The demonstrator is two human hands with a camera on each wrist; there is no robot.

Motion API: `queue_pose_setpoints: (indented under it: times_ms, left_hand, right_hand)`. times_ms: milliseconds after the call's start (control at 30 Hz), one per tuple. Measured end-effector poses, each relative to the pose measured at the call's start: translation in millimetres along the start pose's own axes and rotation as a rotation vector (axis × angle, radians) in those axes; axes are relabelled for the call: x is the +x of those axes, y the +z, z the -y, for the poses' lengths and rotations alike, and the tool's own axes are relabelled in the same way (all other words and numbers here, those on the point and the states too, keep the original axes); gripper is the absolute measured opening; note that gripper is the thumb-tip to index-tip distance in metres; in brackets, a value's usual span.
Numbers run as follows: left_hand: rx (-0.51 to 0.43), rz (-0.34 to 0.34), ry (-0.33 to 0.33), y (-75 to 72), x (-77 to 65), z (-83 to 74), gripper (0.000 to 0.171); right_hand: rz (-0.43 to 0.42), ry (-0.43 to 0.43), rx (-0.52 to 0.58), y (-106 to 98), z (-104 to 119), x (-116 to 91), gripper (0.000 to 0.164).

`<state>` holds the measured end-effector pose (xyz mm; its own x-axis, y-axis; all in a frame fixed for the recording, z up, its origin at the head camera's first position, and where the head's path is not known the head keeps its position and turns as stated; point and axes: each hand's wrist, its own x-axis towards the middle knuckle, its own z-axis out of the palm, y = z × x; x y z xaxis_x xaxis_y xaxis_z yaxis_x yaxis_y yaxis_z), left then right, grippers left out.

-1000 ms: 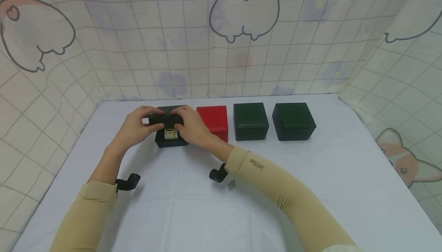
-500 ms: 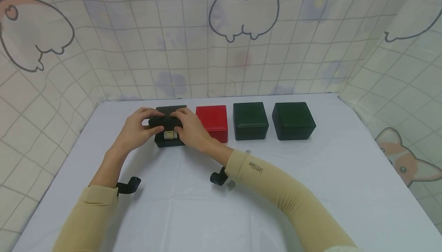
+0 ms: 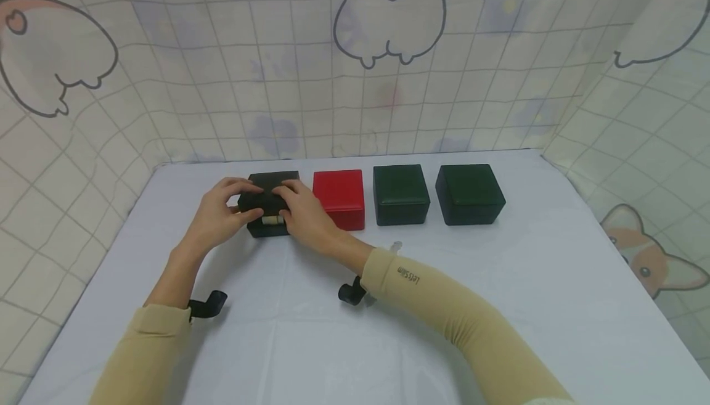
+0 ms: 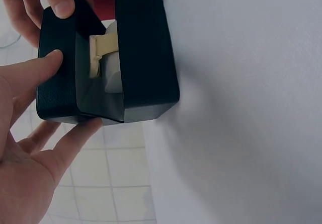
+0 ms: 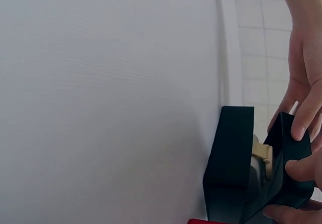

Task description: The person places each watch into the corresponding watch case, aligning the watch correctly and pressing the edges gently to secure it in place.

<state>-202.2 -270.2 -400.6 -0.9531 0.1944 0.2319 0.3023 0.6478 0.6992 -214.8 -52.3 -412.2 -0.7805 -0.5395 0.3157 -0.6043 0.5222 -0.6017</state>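
Observation:
A dark green watch box (image 3: 268, 232) stands at the back left of the table, its hinged lid (image 4: 58, 85) partly raised. Through the gap I see a pale cushion (image 4: 113, 78) and a gold-coloured watch (image 4: 104, 47) fastened round it; the dial is hidden. My left hand (image 3: 217, 215) grips the lid's left end, thumb on its front edge. At the right end of that lid, my right hand (image 3: 308, 215) holds on with thumb and fingers. The right wrist view shows both hands' fingers on the lid (image 5: 292, 156), above the base (image 5: 229, 158).
To the right of the watch box, a red box (image 3: 339, 192) and two dark green boxes, one nearer (image 3: 401, 195) and one farther right (image 3: 470, 195), stand in a row with lids down. A white cloth covers the table (image 3: 310, 343); a printed curtain (image 3: 310, 72) hangs behind.
Both hands have swung the lid down and slightly toward me. The gap has narrowed, and less of the watch shows. The other boxes have not moved.

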Motion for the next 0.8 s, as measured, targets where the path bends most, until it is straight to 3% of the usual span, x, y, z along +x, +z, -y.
queue_pose_setpoints:
  times_ms: [233, 800]
  left_hand:
    - [0.003, -0.007, 0.015, 0.8, -3.1, 1.5, 0.038]
    - [0.022, 0.033, -0.004, 6.0, -4.3, 11.4, 0.043]
  right_hand:
    - [0.000, -0.051, -0.107, 4.7, 0.5, -2.1, 0.046]
    - [0.030, -0.040, -0.265, 14.4, 1.5, -7.7, 0.049]
